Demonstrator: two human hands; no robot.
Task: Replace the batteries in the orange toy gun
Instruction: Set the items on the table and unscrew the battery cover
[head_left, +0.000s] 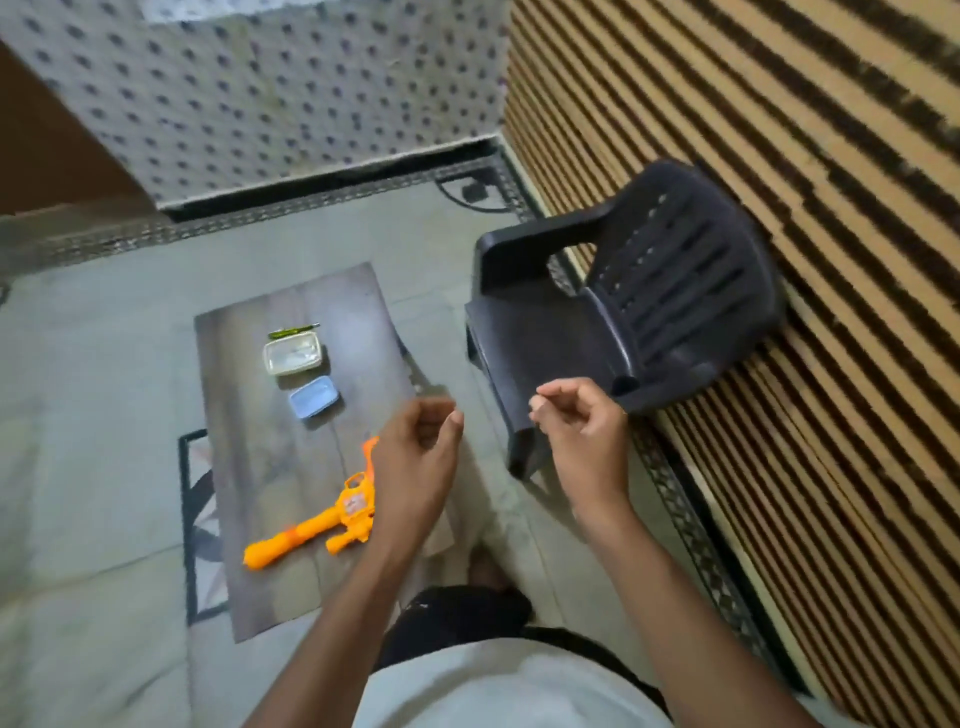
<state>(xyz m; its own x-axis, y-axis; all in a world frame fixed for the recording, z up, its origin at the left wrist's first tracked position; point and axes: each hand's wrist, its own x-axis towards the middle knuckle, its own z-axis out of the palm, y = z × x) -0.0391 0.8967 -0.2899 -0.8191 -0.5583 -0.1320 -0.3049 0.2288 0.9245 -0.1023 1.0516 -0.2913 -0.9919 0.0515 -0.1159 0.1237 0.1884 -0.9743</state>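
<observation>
The orange toy gun (322, 525) lies on its side on a low dark wooden table (244, 545), barrel pointing to the near left. Beyond it on the table sit a blue tray (314, 397), a white rectangular container (292, 353) and a green screwdriver (292, 331). My left hand (415, 457) hovers above the gun's grip end with fingers loosely curled and nothing in it. My right hand (582, 431) is raised to the right of the table, in front of the chair, fingers loosely curled and empty. No batteries are visible.
A dark plastic chair (649, 322) stands right of the table against a striped wall (779, 156). A dotted cloth (285, 93) hangs at the back. The floor is grey with a patterned border. My legs and a foot show at the bottom.
</observation>
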